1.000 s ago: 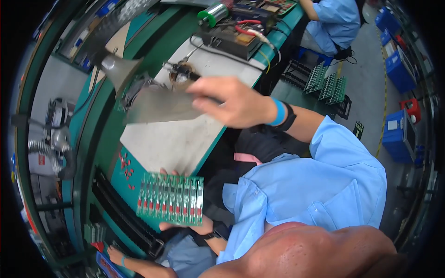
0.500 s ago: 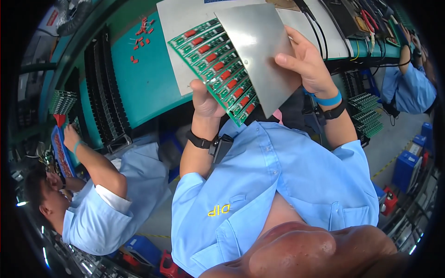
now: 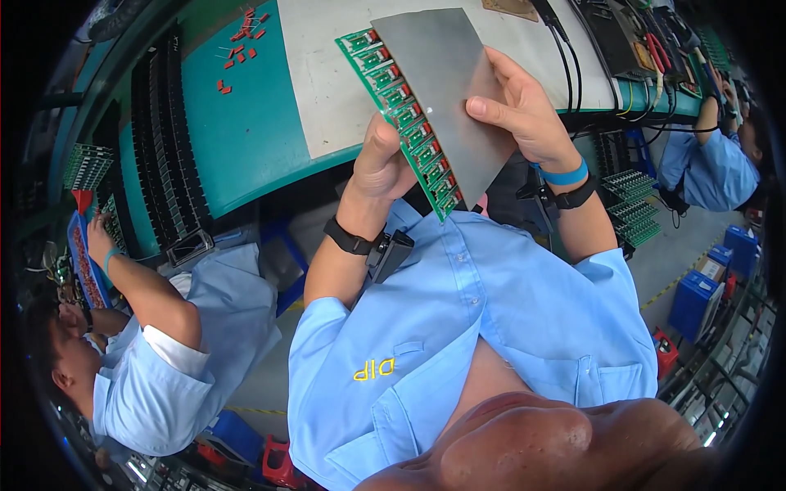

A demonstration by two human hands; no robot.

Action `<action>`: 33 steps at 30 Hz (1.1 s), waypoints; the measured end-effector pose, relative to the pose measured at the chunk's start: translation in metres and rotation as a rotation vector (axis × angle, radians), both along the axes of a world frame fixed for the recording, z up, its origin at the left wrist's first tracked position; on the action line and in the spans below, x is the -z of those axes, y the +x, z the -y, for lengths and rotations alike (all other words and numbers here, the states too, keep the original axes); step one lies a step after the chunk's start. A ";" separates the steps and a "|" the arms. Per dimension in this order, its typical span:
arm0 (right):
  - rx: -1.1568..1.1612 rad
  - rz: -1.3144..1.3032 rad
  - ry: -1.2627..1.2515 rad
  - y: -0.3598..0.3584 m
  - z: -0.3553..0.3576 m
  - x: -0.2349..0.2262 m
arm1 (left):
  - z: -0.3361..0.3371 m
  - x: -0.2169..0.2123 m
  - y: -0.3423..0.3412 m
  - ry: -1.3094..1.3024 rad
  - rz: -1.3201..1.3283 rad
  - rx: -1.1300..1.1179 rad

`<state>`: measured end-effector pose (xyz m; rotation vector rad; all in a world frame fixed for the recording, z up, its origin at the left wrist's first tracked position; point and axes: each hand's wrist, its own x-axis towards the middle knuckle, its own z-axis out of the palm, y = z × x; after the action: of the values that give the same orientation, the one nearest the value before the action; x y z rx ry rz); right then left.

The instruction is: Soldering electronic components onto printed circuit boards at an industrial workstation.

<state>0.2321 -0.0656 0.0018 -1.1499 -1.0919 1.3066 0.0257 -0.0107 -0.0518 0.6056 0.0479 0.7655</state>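
I'm seeing the left hand (image 3: 385, 164) gripping one green circuit board panel (image 3: 401, 114) from underneath, thumb pressing on its lower left edge, fingers closed behind it. The right hand (image 3: 516, 110) is clamping one grey metal sheet (image 3: 446, 90), thumb lying across its face, remaining fingers behind. The sheet is lying flat on the panel, covering most of it; approx. one strip of the panel's left side w/ small red parts is showing. Both items are being held up in front of the chest, above the edge of the green workbench (image 3: 237, 139).

Count: 1 panel, 1 sheet, 2 wrist bands on the right arm (blue, black), 1 black band on the left. Loose red parts (image 3: 241, 37) are lying on the bench top; exact qty cannot be told.

Vs. 0.5 s ago: the sheet is sitting further over the panel, and both hands are sitting slightly higher in view. A co-worker's hand (image 3: 97, 237) is reaching at far left.
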 end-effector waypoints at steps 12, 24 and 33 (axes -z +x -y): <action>-0.037 -0.053 0.012 0.004 -0.006 -0.001 | -0.005 -0.003 0.003 0.066 0.001 0.052; 0.042 -0.164 -0.086 -0.007 -0.004 -0.026 | -0.002 -0.003 0.001 0.070 -0.008 0.021; 0.065 -0.093 -0.012 0.003 0.001 -0.002 | -0.001 -0.008 0.005 0.070 -0.006 0.047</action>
<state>0.2355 -0.0666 0.0035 -1.1138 -0.9724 1.3045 0.0308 -0.0097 -0.0440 0.6738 0.0129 0.7223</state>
